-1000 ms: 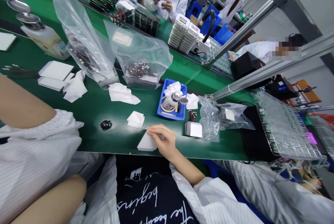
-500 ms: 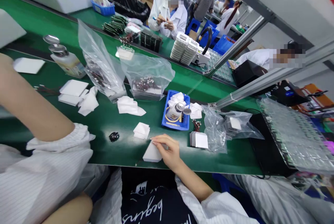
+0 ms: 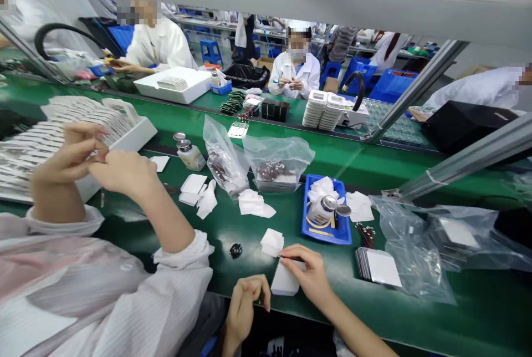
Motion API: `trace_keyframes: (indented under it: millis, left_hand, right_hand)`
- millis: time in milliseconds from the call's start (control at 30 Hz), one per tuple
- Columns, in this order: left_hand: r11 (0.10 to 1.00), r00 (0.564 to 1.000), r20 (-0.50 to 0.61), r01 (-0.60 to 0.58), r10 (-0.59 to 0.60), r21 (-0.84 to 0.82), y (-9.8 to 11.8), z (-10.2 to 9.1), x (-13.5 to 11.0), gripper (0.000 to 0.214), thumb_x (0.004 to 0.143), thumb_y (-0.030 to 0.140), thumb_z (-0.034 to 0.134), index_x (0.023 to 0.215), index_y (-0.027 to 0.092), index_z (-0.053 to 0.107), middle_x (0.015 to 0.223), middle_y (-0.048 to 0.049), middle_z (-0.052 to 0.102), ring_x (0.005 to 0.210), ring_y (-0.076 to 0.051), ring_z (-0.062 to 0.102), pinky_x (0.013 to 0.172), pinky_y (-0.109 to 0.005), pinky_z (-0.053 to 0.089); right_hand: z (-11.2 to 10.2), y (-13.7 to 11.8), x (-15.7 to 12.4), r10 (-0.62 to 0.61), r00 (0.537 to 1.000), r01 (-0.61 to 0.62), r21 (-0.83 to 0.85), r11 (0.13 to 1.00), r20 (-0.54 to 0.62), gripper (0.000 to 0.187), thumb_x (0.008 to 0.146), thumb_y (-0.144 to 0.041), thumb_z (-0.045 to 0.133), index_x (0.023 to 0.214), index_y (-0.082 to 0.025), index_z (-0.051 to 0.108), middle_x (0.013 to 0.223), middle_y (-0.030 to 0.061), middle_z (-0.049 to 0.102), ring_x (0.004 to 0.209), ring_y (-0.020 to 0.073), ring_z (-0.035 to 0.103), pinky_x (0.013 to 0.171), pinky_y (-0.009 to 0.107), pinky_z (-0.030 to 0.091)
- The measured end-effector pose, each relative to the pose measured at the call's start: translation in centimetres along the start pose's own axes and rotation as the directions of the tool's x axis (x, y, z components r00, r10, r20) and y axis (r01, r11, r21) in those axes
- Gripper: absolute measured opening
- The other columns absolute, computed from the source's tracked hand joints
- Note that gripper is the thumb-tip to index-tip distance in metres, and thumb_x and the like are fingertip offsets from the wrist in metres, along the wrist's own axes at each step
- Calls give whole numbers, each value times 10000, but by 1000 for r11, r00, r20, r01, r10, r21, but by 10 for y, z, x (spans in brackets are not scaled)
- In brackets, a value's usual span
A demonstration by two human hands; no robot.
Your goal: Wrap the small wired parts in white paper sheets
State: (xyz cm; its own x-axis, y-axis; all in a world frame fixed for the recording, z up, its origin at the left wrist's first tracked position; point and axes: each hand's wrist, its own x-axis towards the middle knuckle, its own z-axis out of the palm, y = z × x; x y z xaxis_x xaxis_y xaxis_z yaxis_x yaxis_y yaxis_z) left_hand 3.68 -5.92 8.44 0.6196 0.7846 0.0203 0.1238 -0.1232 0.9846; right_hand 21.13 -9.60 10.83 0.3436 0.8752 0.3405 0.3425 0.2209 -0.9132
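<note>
White stack (image 3: pixel 285 284): right hand (image 3: pixel 311 273), at two o'clock, is touching its corner, clamping unclear; left hand (image 3: pixel 245 302), at eight, is hanging loosely curled, unclamped.

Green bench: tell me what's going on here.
The person's right hand has its fingertips at the far corner of a white block near the bench's edge. The left hand, fingers curled, is just beside it; whether it holds anything is unclear. A blue tray with a bottle in it stands farther back. To the left, a co-worker's hands meet before a white tray.
</note>
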Motion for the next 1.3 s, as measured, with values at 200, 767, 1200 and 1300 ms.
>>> trace_keyframes:
  millis: [200, 767, 1200, 1300]
  left_hand:
    - [973, 981, -12, 193, -196, -123, -14, 9, 11, 715, 915, 746, 163, 673, 206, 565, 645, -40, 585, 615, -189, 546, 610, -313, 482]
    - [981, 953, 234, 174, -191, 89, -35, 16, 33, 538, 931, 598, 431, 1020, 161, 732, 1022, -97, 726, 985, -271, 613, 935, -363, 484]
    - [974, 935, 271, 209, -226, 93, -41, 14, 32, 634, 905, 684, 395, 976, 149, 727, 931, -90, 694, 918, -257, 590, 895, -360, 465]
    - [976, 937, 274, 204, -218, 81, -40, 14, 33, 633, 903, 685, 398, 961, 146, 725, 904, -89, 692, 889, -254, 596, 866, -355, 474]
  right_hand:
    - [5, 6, 0, 3, 1000, -4, 14, 1000, 19, 63, 859, -257, 708, 847, -219, 756, 823, 50, 763, 764, 182, 727, 721, 280, 592]
    - [2, 44, -5, -214, 967, 245, -266, 932, 139, 100, 936, -194, 606, 962, -207, 701, 873, 50, 716, 775, 171, 623, 702, 306, 489]
    - [0, 45, -6, -336, 923, 373, -216, 903, 190, 125, 936, -157, 578, 994, -218, 670, 939, 47, 728, 831, 170, 629, 726, 327, 482]
    - [0, 44, -5, -350, 919, 383, -209, 900, 180, 146, 937, -159, 570, 1012, -221, 678, 955, 56, 731, 843, 174, 638, 727, 332, 488]
